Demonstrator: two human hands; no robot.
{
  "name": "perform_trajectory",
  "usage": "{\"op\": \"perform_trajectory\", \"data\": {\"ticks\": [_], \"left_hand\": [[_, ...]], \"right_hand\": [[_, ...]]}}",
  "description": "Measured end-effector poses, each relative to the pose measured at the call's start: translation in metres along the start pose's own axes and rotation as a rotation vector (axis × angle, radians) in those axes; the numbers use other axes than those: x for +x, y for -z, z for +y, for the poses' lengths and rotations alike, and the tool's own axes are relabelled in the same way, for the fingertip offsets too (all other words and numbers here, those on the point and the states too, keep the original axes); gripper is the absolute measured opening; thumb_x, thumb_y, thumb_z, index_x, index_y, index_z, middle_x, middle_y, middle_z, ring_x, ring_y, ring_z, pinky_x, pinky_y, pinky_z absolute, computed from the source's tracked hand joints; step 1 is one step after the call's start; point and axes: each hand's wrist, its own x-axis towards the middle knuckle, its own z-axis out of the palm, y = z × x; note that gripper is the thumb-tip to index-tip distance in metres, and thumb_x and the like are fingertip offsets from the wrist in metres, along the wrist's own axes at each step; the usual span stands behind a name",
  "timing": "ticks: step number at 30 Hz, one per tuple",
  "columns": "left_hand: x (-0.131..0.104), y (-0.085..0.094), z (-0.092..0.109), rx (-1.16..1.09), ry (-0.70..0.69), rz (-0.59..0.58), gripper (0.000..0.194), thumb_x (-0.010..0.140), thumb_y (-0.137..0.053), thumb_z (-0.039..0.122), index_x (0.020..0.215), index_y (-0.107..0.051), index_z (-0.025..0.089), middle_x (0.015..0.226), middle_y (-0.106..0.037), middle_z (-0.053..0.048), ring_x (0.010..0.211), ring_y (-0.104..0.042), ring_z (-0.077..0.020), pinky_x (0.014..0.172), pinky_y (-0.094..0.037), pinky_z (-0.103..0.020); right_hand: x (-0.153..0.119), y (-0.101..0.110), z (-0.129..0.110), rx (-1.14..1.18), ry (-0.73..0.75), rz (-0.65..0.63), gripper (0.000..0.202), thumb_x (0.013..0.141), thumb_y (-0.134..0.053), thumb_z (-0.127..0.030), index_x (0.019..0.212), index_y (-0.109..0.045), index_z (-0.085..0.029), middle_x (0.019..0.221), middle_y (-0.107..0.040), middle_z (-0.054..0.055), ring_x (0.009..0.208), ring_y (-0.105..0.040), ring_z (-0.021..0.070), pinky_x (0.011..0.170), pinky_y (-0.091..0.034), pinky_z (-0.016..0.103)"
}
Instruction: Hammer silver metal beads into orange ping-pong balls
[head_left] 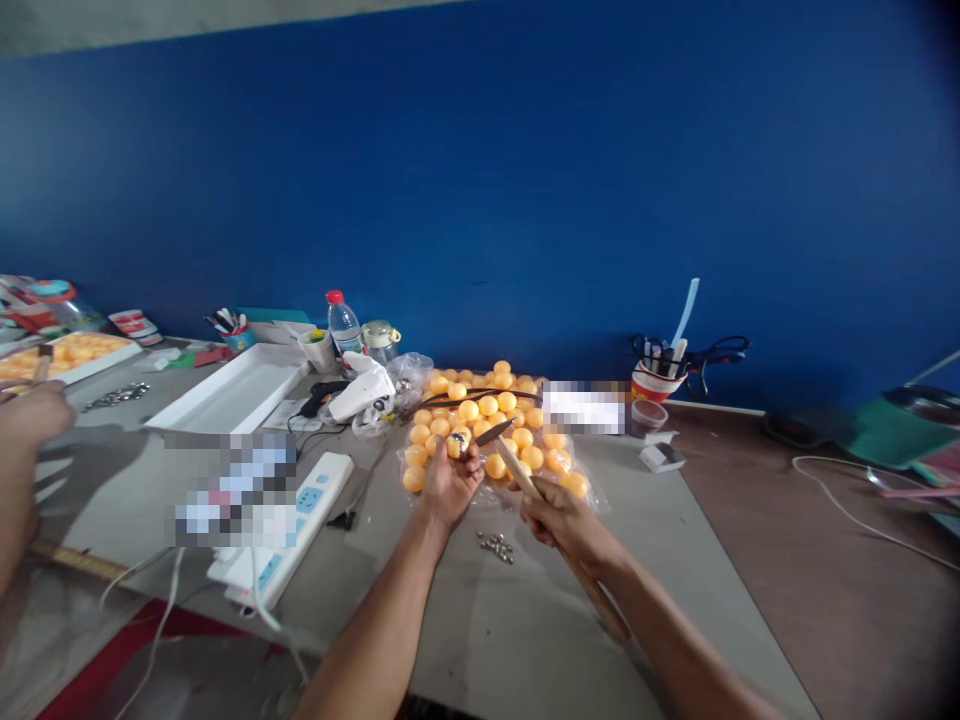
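Observation:
My left hand is closed around an orange ball that has a dark, shiny spot facing right. In my right hand is a hammer with a wooden handle, its dark pointed head just right of the held ball. Whether head and ball touch is unclear. Behind both hands, a clear plastic bag full of orange balls lies on the grey table. Several small silvery metal pieces lie on the table below, between my forearms.
Left are a white power strip with cables, a white tray, a glue gun and a red-capped bottle. At far left is another person's hand. A cup of tools stands back right.

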Motion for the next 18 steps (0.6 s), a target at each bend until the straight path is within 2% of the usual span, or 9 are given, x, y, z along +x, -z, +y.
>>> {"op": "perform_trajectory", "data": {"ticks": [5,11,18], "left_hand": [[-0.0016,-0.0038,0.0003,-0.001,0.002,0.016,0.028,0.084,-0.069,0.042,0.081,-0.058,0.016,0.072,-0.057,-0.002,0.056,-0.048,-0.0091,0.054,-0.042,-0.023],[-0.0015,-0.0052,0.0005,0.028,0.049,0.042,0.025,0.085,-0.067,0.039,0.082,-0.058,0.015,0.072,-0.056,-0.003,0.056,-0.047,-0.0092,0.054,-0.042,-0.022],[-0.0010,-0.0016,0.0011,0.014,0.035,0.077,0.020,0.082,-0.071,0.031,0.084,-0.059,0.015,0.073,-0.056,-0.003,0.057,-0.048,-0.0089,0.055,-0.043,-0.022]], "right_hand": [[0.0021,-0.0006,0.0078,0.004,-0.074,-0.023,0.035,0.075,-0.061,-0.046,0.097,-0.055,-0.018,0.056,-0.045,-0.009,0.043,-0.036,0.0066,0.043,-0.027,0.021],[0.0020,0.0008,0.0074,-0.039,-0.055,-0.043,0.032,0.077,-0.057,-0.040,0.099,-0.055,-0.017,0.057,-0.046,-0.009,0.042,-0.037,0.0063,0.043,-0.029,0.020],[0.0026,-0.0006,0.0070,-0.049,-0.079,-0.001,0.036,0.074,-0.057,-0.041,0.099,-0.057,-0.016,0.055,-0.045,-0.009,0.042,-0.038,0.0068,0.042,-0.029,0.021]]}}
